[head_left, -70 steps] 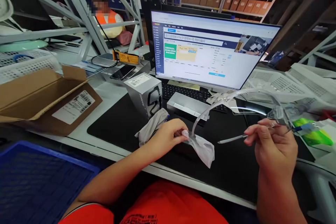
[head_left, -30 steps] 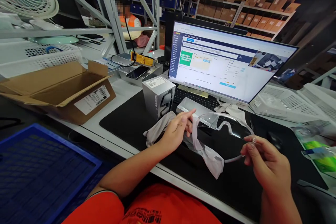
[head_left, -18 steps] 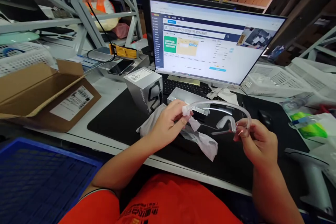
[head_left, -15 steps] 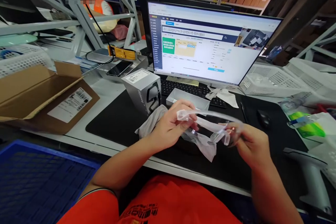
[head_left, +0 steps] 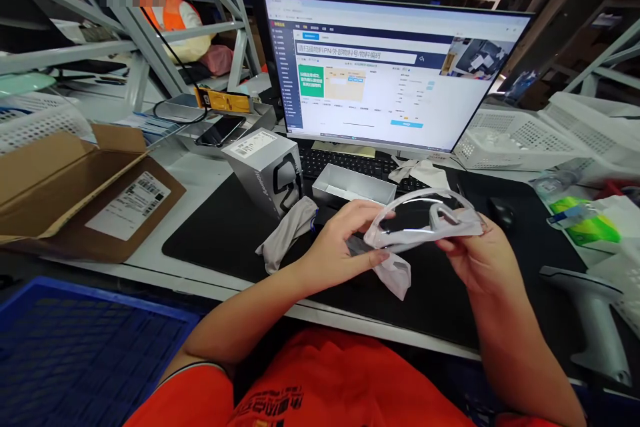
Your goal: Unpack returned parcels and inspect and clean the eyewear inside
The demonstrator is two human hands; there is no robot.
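Observation:
A clear, curved plastic piece (head_left: pixel 417 236), shaped like a goggle frame with an open loop, is held between both hands above the black mat. My left hand (head_left: pixel 340 247) grips its left end, with the thumb below. At the right end, my right hand (head_left: pixel 483 257) pinches it between thumb and fingers. Under the piece hangs or lies a whitish crumpled wrapper (head_left: pixel 395 277); whether a hand holds it too I cannot tell. Left of my left hand is another crumpled pale wrapper (head_left: pixel 287 233). Behind stand a silver printed box (head_left: pixel 265 170) and an open shallow box (head_left: pixel 350 192).
A monitor (head_left: pixel 360 107) and a keyboard (head_left: pixel 333 163) stand behind. On the right are a mouse (head_left: pixel 501 212), a handheld scanner (head_left: pixel 593 327) and white baskets (head_left: pixel 510 140). An open cardboard box (head_left: pixel 120 203) and a blue crate (head_left: pixel 115 290) are left. A person in an orange vest (head_left: pixel 173 13) is beyond.
The clear piece has been turned so that its loop faces upward. My right hand has rotated palm-up around its end, and my left fingers have spread along the other end.

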